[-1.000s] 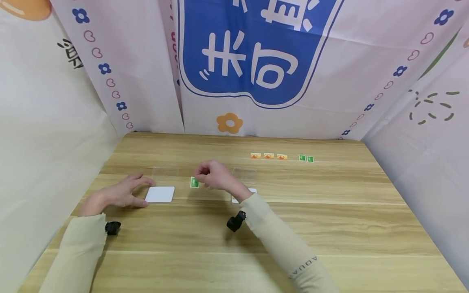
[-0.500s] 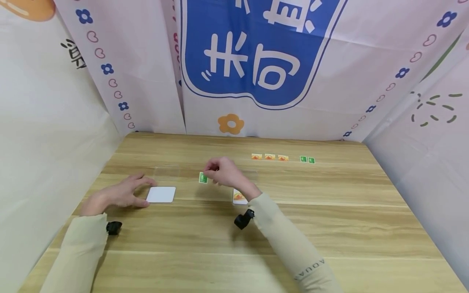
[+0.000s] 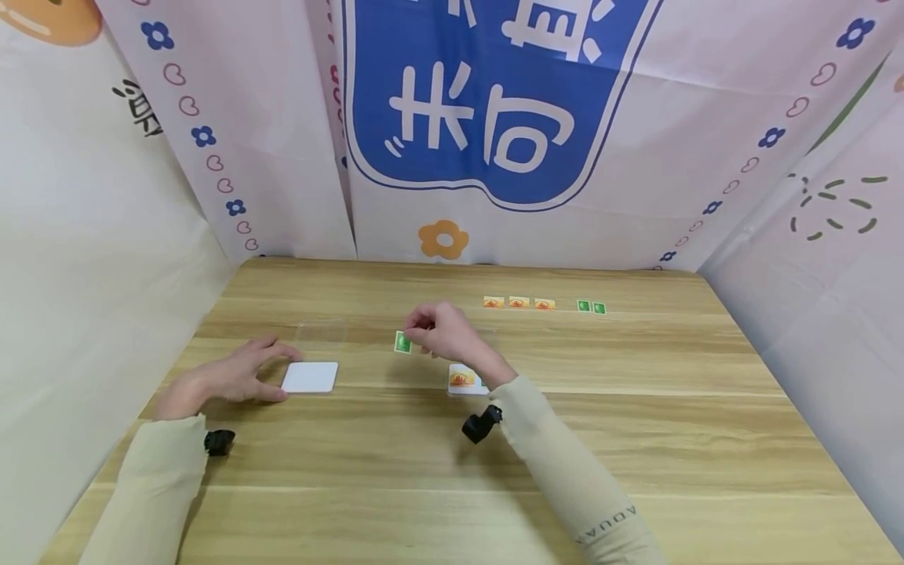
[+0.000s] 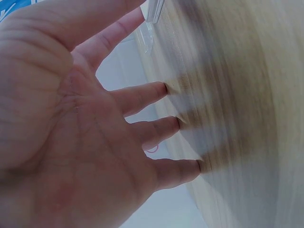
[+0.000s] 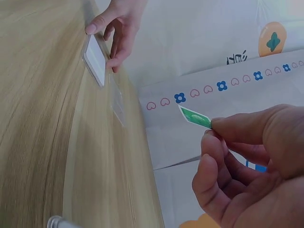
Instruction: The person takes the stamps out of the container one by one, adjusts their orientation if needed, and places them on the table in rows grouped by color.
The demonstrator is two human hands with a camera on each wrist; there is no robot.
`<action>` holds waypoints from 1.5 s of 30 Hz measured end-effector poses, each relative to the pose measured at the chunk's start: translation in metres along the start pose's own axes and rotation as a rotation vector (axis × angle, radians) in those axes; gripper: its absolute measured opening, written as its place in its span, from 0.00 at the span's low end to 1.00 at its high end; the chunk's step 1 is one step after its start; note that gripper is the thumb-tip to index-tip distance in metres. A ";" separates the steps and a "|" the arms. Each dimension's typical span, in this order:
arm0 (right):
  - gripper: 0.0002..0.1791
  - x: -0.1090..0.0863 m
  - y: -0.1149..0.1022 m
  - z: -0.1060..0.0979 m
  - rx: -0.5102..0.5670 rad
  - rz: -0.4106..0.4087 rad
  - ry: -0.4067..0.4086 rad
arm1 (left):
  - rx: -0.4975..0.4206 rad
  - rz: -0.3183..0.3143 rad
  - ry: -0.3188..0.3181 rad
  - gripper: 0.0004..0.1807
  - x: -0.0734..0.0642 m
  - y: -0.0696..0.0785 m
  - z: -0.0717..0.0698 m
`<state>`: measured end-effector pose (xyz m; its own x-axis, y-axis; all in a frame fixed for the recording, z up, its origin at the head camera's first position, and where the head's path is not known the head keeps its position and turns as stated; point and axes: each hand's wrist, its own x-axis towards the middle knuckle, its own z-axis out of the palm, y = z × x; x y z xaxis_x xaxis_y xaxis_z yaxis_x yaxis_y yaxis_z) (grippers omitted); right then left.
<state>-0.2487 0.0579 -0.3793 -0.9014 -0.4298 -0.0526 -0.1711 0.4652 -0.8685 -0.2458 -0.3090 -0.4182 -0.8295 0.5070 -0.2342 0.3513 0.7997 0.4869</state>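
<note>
In the head view, my right hand pinches a small green stamp-like card with a white border above the table. The right wrist view shows that green card between thumb and index finger. Farther left, my left hand holds a flat clear case with a white top, thumb at its near corner and index finger at the far one. Its other fingertips rest on the wood in the left wrist view. A second flat case, showing an orange picture, lies partly behind my right forearm.
Clear lids lie beyond both cases, one lid on the left and another partly behind my right hand. Toward the back are a row of orange cards and two green ones. Printed cloth walls enclose the table.
My right hand has moved right with the green card, from beside the left case toward the right one, uncovering more of the orange picture. My left hand stays in place.
</note>
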 end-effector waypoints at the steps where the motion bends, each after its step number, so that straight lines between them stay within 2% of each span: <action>1: 0.06 -0.001 0.001 -0.001 0.000 0.003 0.003 | 0.002 0.003 0.002 0.33 0.000 -0.001 0.000; 16: 0.05 -0.010 0.012 -0.024 -0.022 0.015 0.065 | -0.001 0.004 -0.002 0.34 -0.003 0.001 0.001; 24: 0.05 -0.013 0.021 -0.035 -0.021 0.001 0.069 | 0.005 0.015 -0.001 0.32 -0.002 0.003 0.001; 40: 0.05 -0.015 0.032 -0.044 -0.008 0.032 0.075 | 0.011 0.026 -0.001 0.34 -0.002 0.003 0.000; 45: 0.06 -0.017 0.037 -0.046 0.004 0.052 0.077 | 0.016 0.011 -0.005 0.34 -0.003 0.001 0.000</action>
<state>-0.2577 0.1180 -0.3882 -0.9372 -0.3438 -0.0597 -0.1217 0.4825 -0.8674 -0.2432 -0.3096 -0.4169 -0.8231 0.5177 -0.2333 0.3674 0.7988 0.4764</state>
